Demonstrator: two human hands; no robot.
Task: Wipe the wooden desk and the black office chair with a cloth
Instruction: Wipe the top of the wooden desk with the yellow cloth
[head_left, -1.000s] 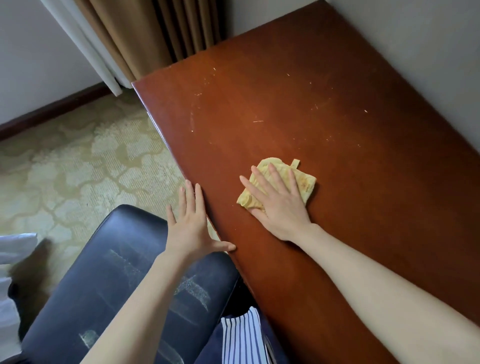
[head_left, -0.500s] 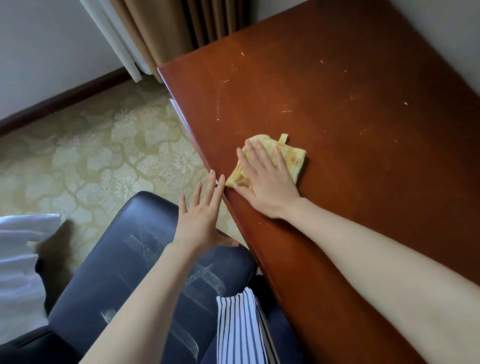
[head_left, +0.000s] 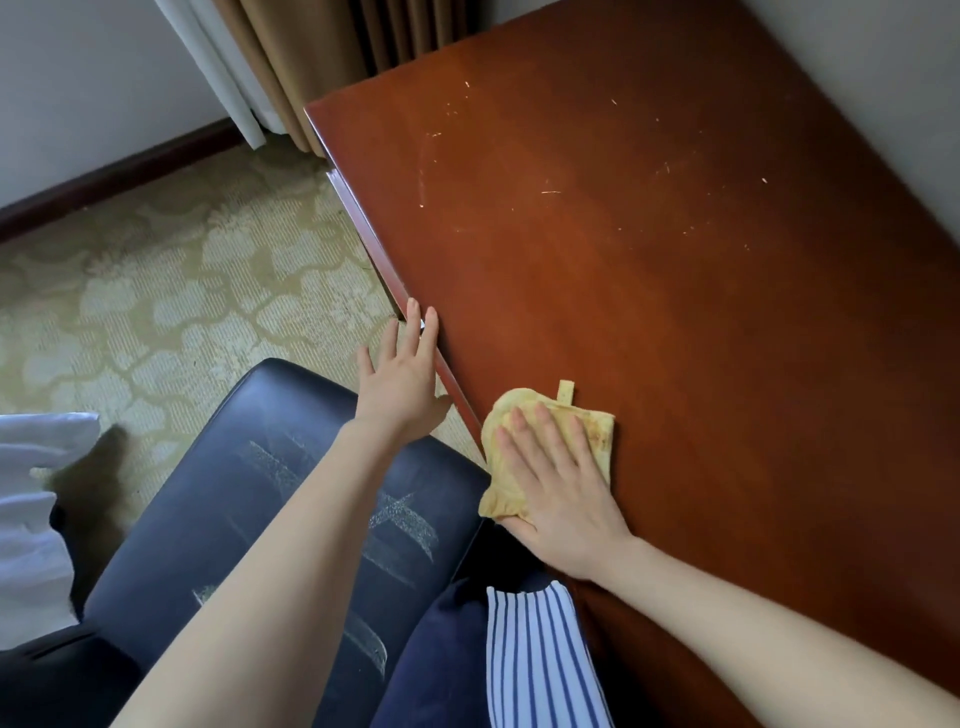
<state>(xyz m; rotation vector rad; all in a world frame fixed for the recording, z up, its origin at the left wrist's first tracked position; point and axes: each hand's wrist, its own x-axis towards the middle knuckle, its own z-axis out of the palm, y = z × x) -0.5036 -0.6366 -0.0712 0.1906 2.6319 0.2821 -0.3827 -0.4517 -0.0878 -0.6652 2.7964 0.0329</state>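
Observation:
The reddish-brown wooden desk (head_left: 675, 260) runs from the top middle to the lower right, with pale specks and scratches on its far half. A folded yellow cloth (head_left: 600, 434) lies at the desk's near-left edge, one corner hanging slightly over it. My right hand (head_left: 561, 488) presses flat on the cloth with fingers spread. My left hand (head_left: 402, 384) is open, its fingertips resting against the desk's side edge. The black office chair seat (head_left: 234, 493) sits below my left arm and shows whitish smears.
Patterned beige carpet (head_left: 182, 291) covers the floor to the left. Tan curtains (head_left: 311, 57) hang behind the desk's far corner. White fabric (head_left: 36, 509) lies at the left edge. A blue-and-white striped garment (head_left: 535, 660) is at the bottom. A wall borders the desk's right side.
My right hand has slid the cloth back along the desk toward me and out to the left edge. My left hand has reached forward along the desk's side edge.

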